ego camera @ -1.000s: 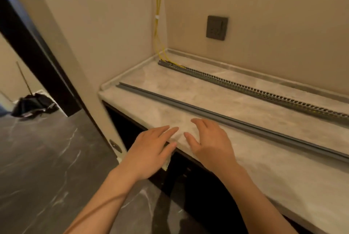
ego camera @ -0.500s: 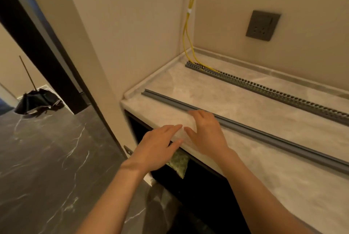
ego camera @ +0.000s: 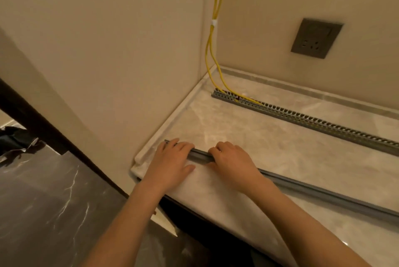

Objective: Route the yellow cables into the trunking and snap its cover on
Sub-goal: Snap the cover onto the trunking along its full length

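Left hand: the left hand (ego camera: 170,163) is laid over the left end of the cover (ego camera: 323,194), with its fingers curled across the top towards the far edge and its thumb stretched along the near side on the countertop (ego camera: 269,143) — a hold on the strip.
Right hand: the right hand (ego camera: 233,164) is set just beside the left one on the same strip; its fingers are bent over the far edge and the cover is gripped under them.
Cover: a long, plain grey strip is seen lying flat near the front edge of the countertop, running away to the right; it is kept well apart from the trunking (ego camera: 302,120).
Trunking: a grey slotted channel is laid along the back of the countertop, near the rear wall, with its top open.
Yellow cables: the yellow cables (ego camera: 212,29) are hung down the corner where the two walls meet, bound by a white tie (ego camera: 214,22), and are led into the left end of the trunking — how far along it they run cannot be told.
Socket: a dark wall socket (ego camera: 316,38) is mounted on the rear wall, above the trunking.
Floor: a dark veined floor (ego camera: 54,212) is seen below the countertop on the left, with a dark crumpled object (ego camera: 15,139) on it at the left edge of the view.
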The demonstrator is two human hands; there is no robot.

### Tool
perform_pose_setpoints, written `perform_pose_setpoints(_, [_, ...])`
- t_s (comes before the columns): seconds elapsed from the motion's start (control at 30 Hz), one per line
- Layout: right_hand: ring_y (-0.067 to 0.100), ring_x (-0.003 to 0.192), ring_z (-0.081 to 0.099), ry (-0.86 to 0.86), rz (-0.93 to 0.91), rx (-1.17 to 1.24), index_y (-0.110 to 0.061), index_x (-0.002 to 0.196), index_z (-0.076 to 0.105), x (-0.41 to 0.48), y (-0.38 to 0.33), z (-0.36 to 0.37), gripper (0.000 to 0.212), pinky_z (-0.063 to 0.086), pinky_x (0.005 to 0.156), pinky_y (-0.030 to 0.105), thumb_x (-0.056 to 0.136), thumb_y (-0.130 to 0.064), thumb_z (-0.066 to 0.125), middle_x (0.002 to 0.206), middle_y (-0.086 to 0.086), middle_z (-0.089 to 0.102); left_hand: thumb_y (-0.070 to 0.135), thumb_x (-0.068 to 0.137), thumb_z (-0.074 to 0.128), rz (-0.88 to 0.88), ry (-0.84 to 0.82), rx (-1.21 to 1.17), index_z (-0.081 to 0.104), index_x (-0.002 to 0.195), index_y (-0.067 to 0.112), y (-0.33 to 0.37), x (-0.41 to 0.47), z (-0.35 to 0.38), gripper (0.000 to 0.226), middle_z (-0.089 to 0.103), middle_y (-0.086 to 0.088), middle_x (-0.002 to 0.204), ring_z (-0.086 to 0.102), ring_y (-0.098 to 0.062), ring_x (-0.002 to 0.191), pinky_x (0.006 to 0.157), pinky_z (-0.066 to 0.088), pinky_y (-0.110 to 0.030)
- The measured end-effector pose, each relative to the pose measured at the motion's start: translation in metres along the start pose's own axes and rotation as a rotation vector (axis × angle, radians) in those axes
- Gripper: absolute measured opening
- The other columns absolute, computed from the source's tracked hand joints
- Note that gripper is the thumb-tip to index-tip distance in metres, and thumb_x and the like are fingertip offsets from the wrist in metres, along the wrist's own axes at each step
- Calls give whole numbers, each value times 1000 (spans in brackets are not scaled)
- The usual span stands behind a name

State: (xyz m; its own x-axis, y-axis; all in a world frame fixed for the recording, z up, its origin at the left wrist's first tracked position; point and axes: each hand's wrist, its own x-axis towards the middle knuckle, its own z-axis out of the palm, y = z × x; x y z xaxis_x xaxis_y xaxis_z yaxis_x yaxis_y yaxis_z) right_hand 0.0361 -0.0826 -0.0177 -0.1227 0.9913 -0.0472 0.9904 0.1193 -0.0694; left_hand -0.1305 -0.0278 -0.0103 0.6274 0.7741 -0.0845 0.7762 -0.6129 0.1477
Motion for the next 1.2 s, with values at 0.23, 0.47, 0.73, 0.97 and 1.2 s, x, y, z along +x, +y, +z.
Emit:
perform_pose_setpoints(0.23, [19,75,58,-174,127,398,-12,91,63,21,24,-33,27,43,72,30,99,-22,39,83,4,66,44,80,50,308,79,-37,61,103,20,-29,55,-12,35,66,2,94,61,-22,91,79,38,-31])
perform_pose_setpoints(0.47, [12,87,60,19,352,356,-29,123,49,27,35,-51,47,48,76,30,85,-56,54,97,-7,64,51,87,51,460,86,13,55,104,24,-19,106,-39,31,62,6,100,57,-15,95,75,35,-28])
perform_pose_setpoints(0.73, [23,36,52,448,268,-159,-22,72,59,43,62,-47,44,22,39,22,80,-59,37,50,-2,54,50,82,61,600,147,-189,62,91,20,-9,148,-64,31,65,4,83,53,-11,72,63,31,-22])
perform_pose_setpoints(0.97, [20,36,49,513,254,-158,-23,71,61,61,110,-68,35,22,40,21,79,-56,53,49,-3,55,51,82,61,638,164,-229,62,85,17,12,200,-78,34,57,5,69,49,-12,64,56,30,-17])
perform_pose_setpoints(1.2, [29,69,62,356,277,-55,-21,94,61,80,161,-64,40,39,54,32,85,-59,51,75,4,67,48,86,57,557,76,-232,61,84,17,34,245,-73,31,54,4,69,51,-15,67,54,31,-20])
